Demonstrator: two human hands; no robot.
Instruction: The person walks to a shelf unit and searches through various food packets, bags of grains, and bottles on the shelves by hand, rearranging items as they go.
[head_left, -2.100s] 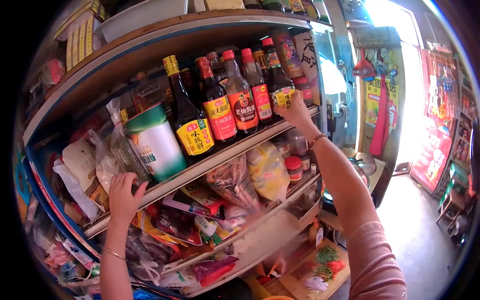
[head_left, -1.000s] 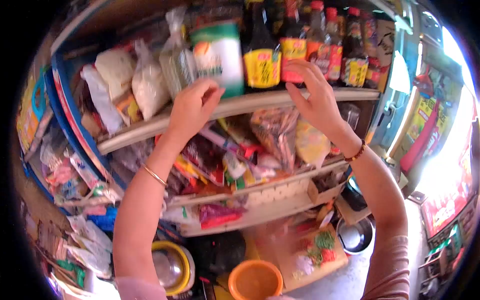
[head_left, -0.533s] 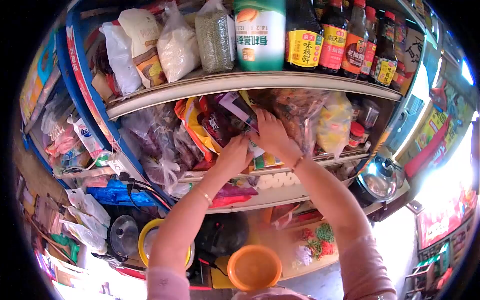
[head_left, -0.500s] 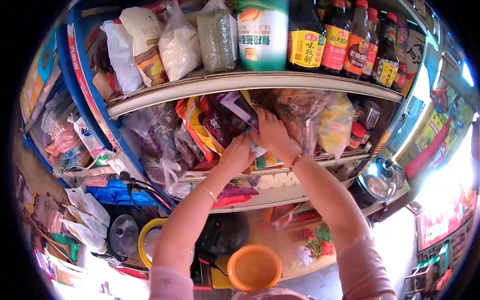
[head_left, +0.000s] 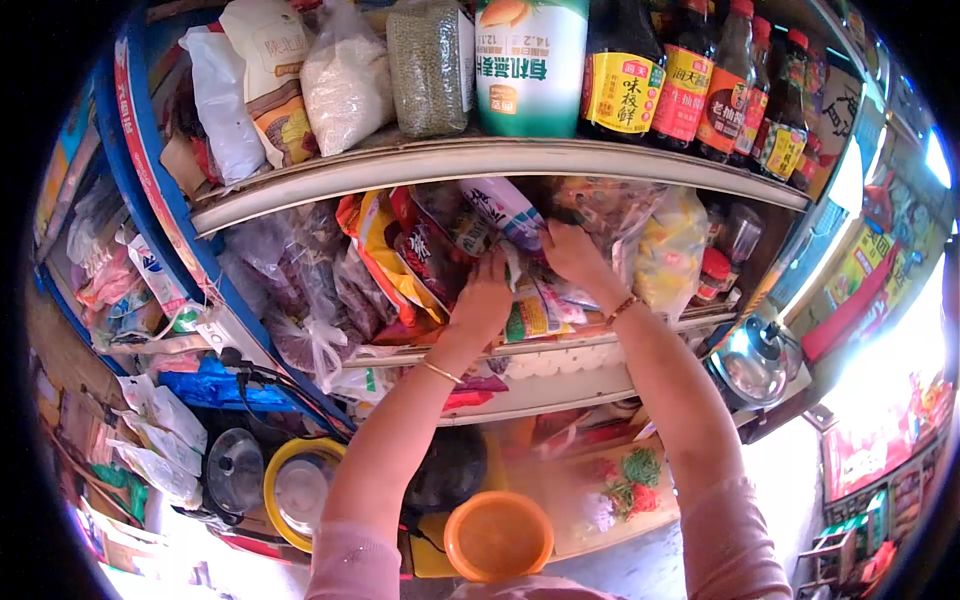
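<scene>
In the head view, both my hands reach into the middle shelf among packed food bags. My right hand [head_left: 580,258] grips the lower end of a purple-and-white packet [head_left: 503,212], which is tilted up toward the back. Beside it, my left hand [head_left: 484,296] is closed in front of a dark clear-windowed bag [head_left: 466,232]; what its fingers hold is hidden. Left of that hand lean a dark red packet [head_left: 420,255] and a yellow-orange packet [head_left: 378,255]. Beneath the hands lies a green-and-yellow packet [head_left: 533,315].
Soy sauce bottles [head_left: 688,80], a green-white canister [head_left: 531,70] and grain bags [head_left: 345,85] line the upper shelf [head_left: 500,158]. A yellow bag [head_left: 669,245] and small jars [head_left: 712,270] stand to the right. Below are an orange bowl [head_left: 499,537] and a lidded pot [head_left: 752,362].
The purple-and-white packet has turned so more of its white printed face shows. My right hand has shifted right and lower; my left hand has moved slightly up, apart from the right.
</scene>
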